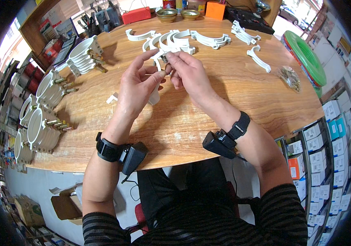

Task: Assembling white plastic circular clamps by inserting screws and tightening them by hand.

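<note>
Both my hands meet above the middle of the table. My left hand [137,84] is closed round a white plastic pipe clamp piece [155,97], whose curved end hangs below the fingers. With thumb and fingers pinched together, my right hand [190,76] touches the clamp's upper end. A small metal part [164,58] shows between the fingertips there; its kind is too small to make out. Just beyond my hands lie several loose white clamp halves [179,39]. A small white plastic piece [112,98] rests left of my left wrist.
Stacked white ring clamps [44,129] with brass-coloured bolts line the table's left side, more [83,53] behind. At right lie a clear bag of small metal parts [289,78] and green round lids [305,53]. Brass-coloured bowls [167,15] and an orange box [215,10] stand at the back.
</note>
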Available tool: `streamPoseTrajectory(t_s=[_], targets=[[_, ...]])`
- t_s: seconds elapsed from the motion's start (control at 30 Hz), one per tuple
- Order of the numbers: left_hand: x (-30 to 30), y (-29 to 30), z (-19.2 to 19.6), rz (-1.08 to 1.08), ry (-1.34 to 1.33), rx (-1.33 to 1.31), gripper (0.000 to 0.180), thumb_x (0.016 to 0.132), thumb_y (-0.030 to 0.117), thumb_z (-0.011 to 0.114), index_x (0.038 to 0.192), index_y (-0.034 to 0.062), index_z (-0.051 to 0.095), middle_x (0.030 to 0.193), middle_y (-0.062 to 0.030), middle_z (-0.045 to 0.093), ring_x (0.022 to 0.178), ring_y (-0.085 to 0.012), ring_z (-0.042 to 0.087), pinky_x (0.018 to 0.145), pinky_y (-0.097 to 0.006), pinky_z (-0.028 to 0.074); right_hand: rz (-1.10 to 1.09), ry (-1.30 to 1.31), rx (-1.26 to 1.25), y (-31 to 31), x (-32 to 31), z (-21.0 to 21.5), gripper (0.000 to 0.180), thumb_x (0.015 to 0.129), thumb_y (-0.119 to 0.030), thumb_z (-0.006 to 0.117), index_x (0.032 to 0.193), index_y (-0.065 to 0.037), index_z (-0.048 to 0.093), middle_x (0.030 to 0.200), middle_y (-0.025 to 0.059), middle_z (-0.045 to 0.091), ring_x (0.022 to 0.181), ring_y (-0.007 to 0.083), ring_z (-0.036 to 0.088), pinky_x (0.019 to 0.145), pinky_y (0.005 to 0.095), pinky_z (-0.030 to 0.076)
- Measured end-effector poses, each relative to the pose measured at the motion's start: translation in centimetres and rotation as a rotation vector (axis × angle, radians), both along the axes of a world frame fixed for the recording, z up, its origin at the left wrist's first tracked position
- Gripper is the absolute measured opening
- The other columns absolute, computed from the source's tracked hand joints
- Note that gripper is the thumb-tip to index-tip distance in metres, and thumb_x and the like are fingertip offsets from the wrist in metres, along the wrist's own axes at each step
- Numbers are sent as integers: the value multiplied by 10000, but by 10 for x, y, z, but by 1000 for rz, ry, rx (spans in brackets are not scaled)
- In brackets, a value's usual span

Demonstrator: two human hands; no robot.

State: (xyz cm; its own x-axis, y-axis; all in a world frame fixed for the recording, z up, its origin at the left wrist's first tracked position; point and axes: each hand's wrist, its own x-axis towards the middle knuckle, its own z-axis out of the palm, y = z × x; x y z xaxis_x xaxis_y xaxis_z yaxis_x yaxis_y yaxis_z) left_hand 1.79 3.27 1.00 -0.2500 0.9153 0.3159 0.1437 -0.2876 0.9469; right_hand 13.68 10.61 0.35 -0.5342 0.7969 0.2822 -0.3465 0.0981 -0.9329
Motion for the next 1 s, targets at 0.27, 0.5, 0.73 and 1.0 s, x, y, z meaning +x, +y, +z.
streamPoseTrajectory(t_s=[0.27,0.5,0.73,1.0], targets=[[-1,0,-1,9,15,-1,455,796,16,574,1218,82,417,817,-85,596,705,-107,577,584,-207,459,-15,-119,55,0,0,2,215,846,-220,536,821,-7,552,625,17,529,454,43,420,372,179,324],[1,0,1,9,-8,-7,460,792,14,579,1217,83,418,804,-81,592,718,-114,584,598,-209,462,-12,-1,30,0,1,0,248,857,-248,519,833,-2,537,647,15,518,446,47,411,371,183,321],[-2,1,-1,14,25,4,450,799,29,576,1218,84,419,811,-90,604,715,-102,575,581,-208,451,59,-92,-27,-1,3,1,313,895,-325,435,881,-32,545,692,7,508,462,38,417,399,170,323],[-1,1,-1,1,15,-2,452,797,18,574,1217,82,419,799,-74,592,704,-104,581,579,-204,460,-30,-179,115,1,0,1,224,833,-192,558,863,29,579,676,40,581,540,62,485,463,199,386]])
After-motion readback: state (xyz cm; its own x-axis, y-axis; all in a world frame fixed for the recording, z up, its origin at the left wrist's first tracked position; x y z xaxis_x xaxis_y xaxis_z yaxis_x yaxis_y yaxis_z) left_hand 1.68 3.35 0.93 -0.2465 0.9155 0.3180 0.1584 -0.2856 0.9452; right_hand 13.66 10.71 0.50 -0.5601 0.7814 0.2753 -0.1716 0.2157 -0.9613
